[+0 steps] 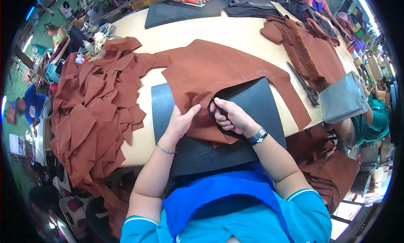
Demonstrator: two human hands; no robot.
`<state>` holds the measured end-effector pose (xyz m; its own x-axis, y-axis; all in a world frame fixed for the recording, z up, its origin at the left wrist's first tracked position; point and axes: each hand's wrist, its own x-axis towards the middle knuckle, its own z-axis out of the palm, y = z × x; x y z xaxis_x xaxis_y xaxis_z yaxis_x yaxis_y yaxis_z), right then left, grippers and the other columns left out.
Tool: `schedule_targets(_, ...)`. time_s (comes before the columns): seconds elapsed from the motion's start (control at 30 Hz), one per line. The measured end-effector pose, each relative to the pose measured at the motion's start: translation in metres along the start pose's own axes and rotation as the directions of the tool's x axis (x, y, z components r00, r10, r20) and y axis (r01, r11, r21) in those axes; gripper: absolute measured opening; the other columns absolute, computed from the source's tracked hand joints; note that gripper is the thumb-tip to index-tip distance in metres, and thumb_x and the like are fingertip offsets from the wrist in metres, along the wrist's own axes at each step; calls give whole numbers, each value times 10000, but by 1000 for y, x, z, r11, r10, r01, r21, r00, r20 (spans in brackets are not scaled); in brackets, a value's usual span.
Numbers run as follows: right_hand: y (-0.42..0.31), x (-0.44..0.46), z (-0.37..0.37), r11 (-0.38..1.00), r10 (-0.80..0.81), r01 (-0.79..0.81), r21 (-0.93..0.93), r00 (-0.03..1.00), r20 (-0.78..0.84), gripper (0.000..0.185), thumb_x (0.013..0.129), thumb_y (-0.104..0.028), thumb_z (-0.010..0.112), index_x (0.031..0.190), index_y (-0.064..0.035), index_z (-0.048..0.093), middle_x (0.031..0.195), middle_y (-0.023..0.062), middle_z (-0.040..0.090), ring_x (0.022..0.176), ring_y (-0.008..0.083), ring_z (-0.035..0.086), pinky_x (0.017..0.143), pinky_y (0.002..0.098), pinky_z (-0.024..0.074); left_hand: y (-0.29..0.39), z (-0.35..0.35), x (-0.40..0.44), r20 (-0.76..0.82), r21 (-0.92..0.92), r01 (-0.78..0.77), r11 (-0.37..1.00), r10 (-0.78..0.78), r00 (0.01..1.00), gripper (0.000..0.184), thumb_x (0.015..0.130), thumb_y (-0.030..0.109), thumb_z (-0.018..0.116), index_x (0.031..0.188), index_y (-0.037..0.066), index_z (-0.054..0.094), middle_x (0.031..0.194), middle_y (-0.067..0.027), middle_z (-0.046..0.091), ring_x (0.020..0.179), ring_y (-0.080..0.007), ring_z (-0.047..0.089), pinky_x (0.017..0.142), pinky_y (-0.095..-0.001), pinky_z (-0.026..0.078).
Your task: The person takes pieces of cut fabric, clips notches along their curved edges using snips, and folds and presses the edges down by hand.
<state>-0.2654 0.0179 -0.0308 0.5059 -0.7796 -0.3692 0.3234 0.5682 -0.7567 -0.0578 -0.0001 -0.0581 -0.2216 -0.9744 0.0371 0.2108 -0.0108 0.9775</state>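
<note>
A large brown fabric piece (pixel 214 62) lies across the table and over a black board (pixel 261 104). My left hand (pixel 184 121) grips its near part, thumb on top and fingers hidden under the cloth. My right hand (pixel 233 117) is closed around black-handled scissors (pixel 211 107), mostly covered by the fingers, with the tip by the fabric's edge. A curved opening in the cloth, just beyond my right hand, shows the black board beneath.
A heap of brown fabric pieces (pixel 97 104) covers the left side of the table (pixel 160 35). Large dark shears (pixel 304 84) and more brown cloth (pixel 320 54) lie at right, beside a grey box-like object (pixel 345 98). Across the table, a person's hands hold a red tool (pixel 191 1) over dark fabric.
</note>
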Motion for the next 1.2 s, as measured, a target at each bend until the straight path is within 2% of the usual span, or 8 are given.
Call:
schedule_targets(0.23, -3, -4, 0, 993, 42, -39, 113, 999, -30, 345, 1069, -409, 394, 971, -110, 534, 600, -57, 365, 434, 27, 239, 363, 180, 203, 8, 3, -1, -22, -1, -17, 1000, 17, 1000, 446, 923, 46, 651, 1345, 11, 512, 1300, -68, 580, 1187, -172, 554, 1013, -327, 447)
schedule_targets(0.43, 0, 0, -5, 998, -20, 21, 52, 1000, -14, 355, 1067, -424, 393, 982, -109, 532, 606, -50, 375, 434, 29, 256, 360, 174, 214, 7, 2, -2, 2, 9, 39, 999, -39, 999, 487, 921, 36, 639, 1383, 26, 487, 1353, -65, 547, 1242, -185, 520, 1055, -336, 412)
schedule_targets(0.7, -4, 2, -5, 991, 8, -7, 131, 1000, -13, 345, 1069, -418, 389, 984, -112, 524, 601, -47, 379, 431, 32, 260, 362, 171, 226, 6, 0, -1, 12, -3, 57, 998, -57, 998, 481, 922, 31, 629, 1381, 19, 486, 1359, -75, 545, 1251, -199, 520, 1060, -346, 415)
schedule_targets(0.8, -1, 1, -12, 991, -8, 3, 135, 999, 37, 345, 1069, -421, 386, 988, -116, 524, 611, -46, 381, 434, 32, 270, 363, 169, 230, 8, 4, -1, -10, -25, -12, 1000, 12, 1000, 410, 923, 28, 635, 1316, -5, 522, 1264, -80, 596, 1152, -179, 574, 983, -334, 469)
schedule_targets(0.97, -6, 3, -10, 973, -1, 0, 230, 1000, 2, 363, 1055, -456, 404, 1024, -114, 523, 638, -50, 387, 468, 28, 284, 382, 168, 222, 12, 9, -5, -20, 15, -32, 999, 32, 999, 416, 916, 26, 635, 1314, -2, 517, 1270, -80, 584, 1173, -193, 560, 1006, -341, 454)
schedule_targets(1.07, -3, -1, -16, 984, -18, 18, 179, 1000, -1, 373, 1052, -453, 410, 1021, -102, 530, 627, -50, 385, 469, 30, 294, 383, 177, 227, 16, 9, -7, -39, -36, 46, 998, -48, 998, 407, 923, 25, 622, 1316, -8, 522, 1287, -85, 580, 1176, -192, 559, 1010, -338, 449)
schedule_targets(1.17, -9, -21, -5, 977, 13, -28, -209, 997, -75, 410, 1042, -471, 426, 987, -85, 554, 627, -47, 411, 465, 34, 297, 397, 193, 234, 14, -1, -17, -66, -29, 86, 996, -88, 994, 403, 926, 18, 612, 1319, -14, 525, 1300, -91, 577, 1187, -194, 554, 1017, -338, 441)
schedule_targets(1.2, -15, -31, -2, 924, 31, -44, -381, 999, -41, 424, 1005, -459, 521, 955, -40, 570, 653, -18, 481, 506, 59, 410, 440, 241, 350, 14, -9, -26, -68, 6, 92, 996, -91, 993, 404, 927, 15, 609, 1320, -17, 524, 1304, -93, 577, 1194, -195, 550, 1020, -337, 438)
